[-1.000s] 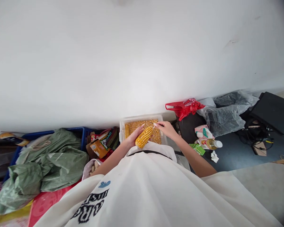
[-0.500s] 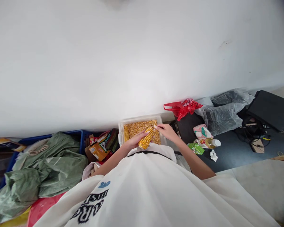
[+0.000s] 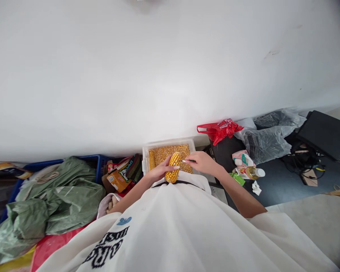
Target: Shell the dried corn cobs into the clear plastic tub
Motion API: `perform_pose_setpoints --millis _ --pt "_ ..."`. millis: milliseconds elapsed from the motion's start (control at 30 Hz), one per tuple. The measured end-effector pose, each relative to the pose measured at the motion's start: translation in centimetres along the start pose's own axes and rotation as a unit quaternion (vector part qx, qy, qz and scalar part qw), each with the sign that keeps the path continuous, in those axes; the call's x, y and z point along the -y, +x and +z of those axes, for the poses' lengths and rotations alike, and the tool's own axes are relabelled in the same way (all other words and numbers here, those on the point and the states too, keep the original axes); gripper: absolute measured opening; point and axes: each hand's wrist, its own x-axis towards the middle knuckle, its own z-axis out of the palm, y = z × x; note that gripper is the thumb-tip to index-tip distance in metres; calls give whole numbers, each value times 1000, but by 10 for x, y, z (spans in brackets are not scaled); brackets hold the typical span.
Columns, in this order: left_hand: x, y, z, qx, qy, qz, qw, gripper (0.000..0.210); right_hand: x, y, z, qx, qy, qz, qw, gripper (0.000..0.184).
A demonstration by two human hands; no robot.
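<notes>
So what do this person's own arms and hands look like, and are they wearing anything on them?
The left hand and right hand are bare, with no gloves, and I see no watch or bracelet. The forearms are uncovered too, coming out of the loose sleeves of a plain white top.

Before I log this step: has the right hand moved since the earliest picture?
Yes: judged against the translucent plastic bin, the right hand has shifted down the view, toward the white shirt.
</notes>
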Motion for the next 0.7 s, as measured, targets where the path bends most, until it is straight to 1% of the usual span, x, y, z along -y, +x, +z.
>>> perform_pose_setpoints --millis 100,167,433,700 --pt "4 1 3 -38 2 -3 999 70 0 4 0 12 -29 -15 999 28" --pt "4 1 5 -47 8 -3 999 68 0 6 0 22 -42 -20 999 27" --pt "-3 -6 11 -39 11 13 999 62 7 7 -8 37 -93 -35 994 29" --pt "-3 -1 8 -24 3 4 1000 65 6 11 -9 66 -131 -14 989 30"
